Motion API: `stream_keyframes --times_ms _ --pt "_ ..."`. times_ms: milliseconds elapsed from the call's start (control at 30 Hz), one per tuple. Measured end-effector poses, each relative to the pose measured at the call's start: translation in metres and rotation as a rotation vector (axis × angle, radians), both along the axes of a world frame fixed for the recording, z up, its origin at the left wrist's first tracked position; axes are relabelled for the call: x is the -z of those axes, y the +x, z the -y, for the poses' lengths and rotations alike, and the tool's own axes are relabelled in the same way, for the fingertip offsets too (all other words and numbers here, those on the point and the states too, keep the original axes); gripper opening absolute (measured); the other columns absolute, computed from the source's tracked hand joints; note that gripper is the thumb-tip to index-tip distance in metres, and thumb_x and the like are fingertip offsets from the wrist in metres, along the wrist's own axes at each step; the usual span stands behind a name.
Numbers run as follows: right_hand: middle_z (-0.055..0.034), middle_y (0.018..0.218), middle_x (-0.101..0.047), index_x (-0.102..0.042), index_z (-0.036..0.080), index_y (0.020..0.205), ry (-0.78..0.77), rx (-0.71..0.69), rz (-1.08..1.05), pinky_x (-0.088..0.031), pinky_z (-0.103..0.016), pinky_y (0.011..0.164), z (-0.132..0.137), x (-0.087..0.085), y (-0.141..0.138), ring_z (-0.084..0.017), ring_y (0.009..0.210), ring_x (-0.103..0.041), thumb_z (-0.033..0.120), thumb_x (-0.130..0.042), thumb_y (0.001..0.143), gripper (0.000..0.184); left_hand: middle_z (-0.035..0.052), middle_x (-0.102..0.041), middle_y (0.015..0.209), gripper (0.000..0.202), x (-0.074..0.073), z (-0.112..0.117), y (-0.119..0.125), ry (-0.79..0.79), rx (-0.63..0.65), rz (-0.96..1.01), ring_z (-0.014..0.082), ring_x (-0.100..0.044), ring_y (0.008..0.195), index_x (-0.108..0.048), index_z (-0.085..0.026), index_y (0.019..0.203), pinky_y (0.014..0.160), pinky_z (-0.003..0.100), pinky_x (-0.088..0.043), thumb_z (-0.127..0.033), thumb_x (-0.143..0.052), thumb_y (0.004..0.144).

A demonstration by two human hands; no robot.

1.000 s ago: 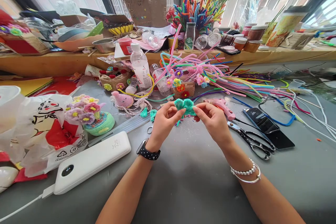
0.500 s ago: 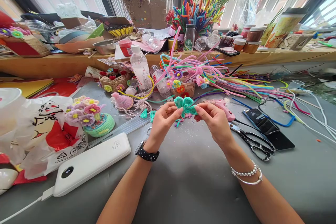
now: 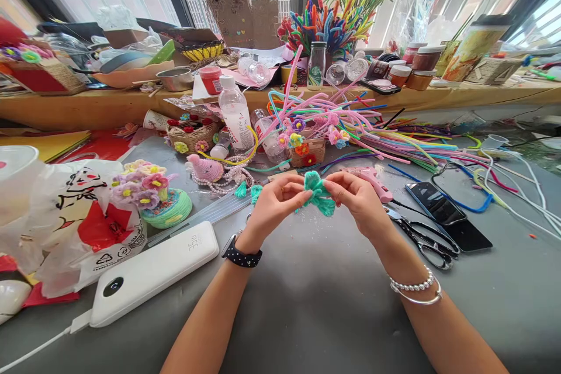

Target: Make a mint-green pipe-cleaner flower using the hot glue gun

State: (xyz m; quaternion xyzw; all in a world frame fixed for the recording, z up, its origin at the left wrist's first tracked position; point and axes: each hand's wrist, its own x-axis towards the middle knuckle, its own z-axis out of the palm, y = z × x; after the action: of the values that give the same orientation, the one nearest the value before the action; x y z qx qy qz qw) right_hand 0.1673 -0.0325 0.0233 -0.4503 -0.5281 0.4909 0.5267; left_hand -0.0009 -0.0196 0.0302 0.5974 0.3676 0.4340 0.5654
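Note:
A teal pipe-cleaner flower (image 3: 319, 194) with looped petals is held above the grey table (image 3: 315, 304) between both hands. My left hand (image 3: 274, 203) pinches its left side with thumb and fingers; a dark dotted watch sits on that wrist. My right hand (image 3: 357, 201) grips the right side from the other end; bead and metal bracelets circle that wrist. Two small teal pieces (image 3: 248, 190) lie on the table just left of my left hand.
Black scissors (image 3: 423, 234), a pink glue gun (image 3: 372, 178) and a dark phone (image 3: 447, 213) lie to the right. A white power bank (image 3: 153, 272) and a plastic bag (image 3: 74, 216) are at left. Loose pipe cleaners (image 3: 394, 140), small flower baskets (image 3: 190, 134) and bottles (image 3: 234, 111) crowd the back.
The teal flower has been turned and tilted between my fingers: its petals faced up before, and now one part hangs lower toward my right hand. Both hands stay in place.

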Motion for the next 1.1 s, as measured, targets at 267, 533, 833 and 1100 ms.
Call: stream_keyframes --times_ms 267,533,833,1100 --pt "0.0034 0.065 -0.058 -0.056 0.017 0.075 -0.071 0.088 -0.223 -0.044 -0.021 0.054 0.001 0.001 -0.007 -0.008 0.056 -0.054 0.034 -0.069 0.063 0.024 0.0038 -0.064 0.076 0.032 0.001 -0.003 0.003 -0.119 -0.125 0.152 0.0148 -0.062 0.069 -0.059 -0.013 0.088 0.07 0.029 -0.05 -0.042 -0.056 0.073" --pt "0.0033 0.073 -0.057 -0.055 0.018 0.075 -0.148 0.122 -0.406 -0.047 -0.022 0.061 0.0 0.005 -0.012 -0.008 0.066 -0.055 0.032 -0.069 0.062 0.024 0.0021 -0.063 0.076 0.037 0.007 0.0 0.013 -0.231 -0.063 0.109 0.0105 -0.059 0.065 -0.056 -0.013 0.09 0.063 0.023 -0.049 -0.026 -0.072 0.06" --pt "0.0039 0.075 -0.057 -0.056 0.02 0.078 -0.112 0.07 -0.284 -0.042 -0.019 0.063 -0.002 0.006 -0.008 -0.008 0.07 -0.052 0.03 -0.069 0.062 0.024 0.0011 -0.063 0.075 0.038 0.008 -0.001 0.011 -0.177 -0.169 0.117 0.012 -0.059 0.071 -0.053 -0.015 0.093 0.061 0.022 -0.048 -0.025 -0.071 0.061" --pt "-0.0014 0.077 -0.062 -0.057 0.018 0.084 0.062 0.118 -0.075 -0.046 -0.026 0.065 -0.003 0.003 -0.005 -0.013 0.07 -0.056 0.04 -0.064 0.068 0.028 0.0026 -0.064 0.076 0.039 0.006 0.0 0.01 -0.128 -0.171 0.066 0.0117 -0.059 0.067 -0.052 -0.015 0.094 0.057 0.021 -0.045 -0.027 -0.071 0.062"
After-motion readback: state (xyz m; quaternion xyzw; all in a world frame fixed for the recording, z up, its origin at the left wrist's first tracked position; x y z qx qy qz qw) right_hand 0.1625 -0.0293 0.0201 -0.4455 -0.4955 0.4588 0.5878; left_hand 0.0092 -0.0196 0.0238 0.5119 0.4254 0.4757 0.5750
